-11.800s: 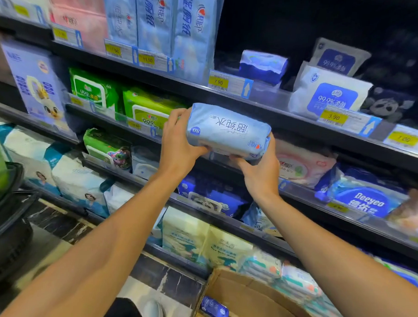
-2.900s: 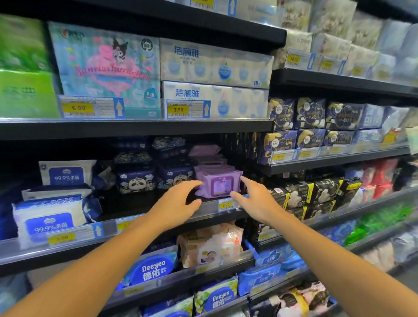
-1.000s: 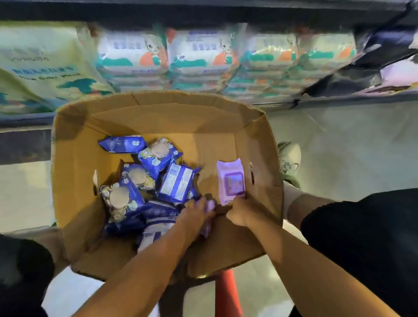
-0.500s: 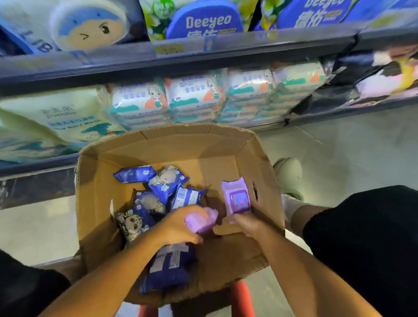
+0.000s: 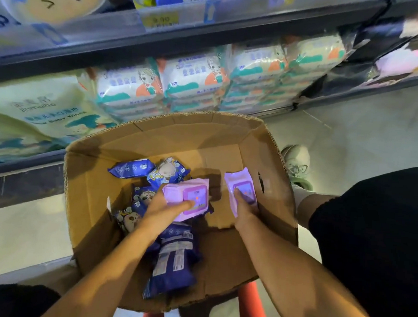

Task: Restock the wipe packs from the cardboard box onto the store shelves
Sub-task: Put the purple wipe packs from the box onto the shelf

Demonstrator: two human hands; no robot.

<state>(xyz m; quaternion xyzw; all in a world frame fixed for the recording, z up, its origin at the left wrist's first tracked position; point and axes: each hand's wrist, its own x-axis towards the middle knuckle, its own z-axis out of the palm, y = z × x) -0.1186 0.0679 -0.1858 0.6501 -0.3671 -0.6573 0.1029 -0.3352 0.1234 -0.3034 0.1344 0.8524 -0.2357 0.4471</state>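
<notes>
An open cardboard box (image 5: 86, 201) sits below me in front of the shelves. Inside it, my left hand (image 5: 162, 211) grips a purple wipe pack (image 5: 189, 196), thumb on its lid, held above the other packs. My right hand (image 5: 245, 210) grips a second purple wipe pack (image 5: 238, 183) near the box's right wall. Several dark blue wipe packs (image 5: 174, 260) with cartoon faces lie on the box floor under and left of my left hand.
The bottom shelf (image 5: 26, 160) behind the box holds white-and-green wipe packs (image 5: 194, 83) and a large pale baby-wipes pack (image 5: 37, 112). A shelf rail with a price tag (image 5: 161, 19) runs above. Red stool legs (image 5: 252, 304) show under the box. My shoe (image 5: 296, 162) stands at its right.
My left hand has lifted its purple pack higher and turned it lid-up. My right hand has closed on the second purple pack. The view has tilted down a little.
</notes>
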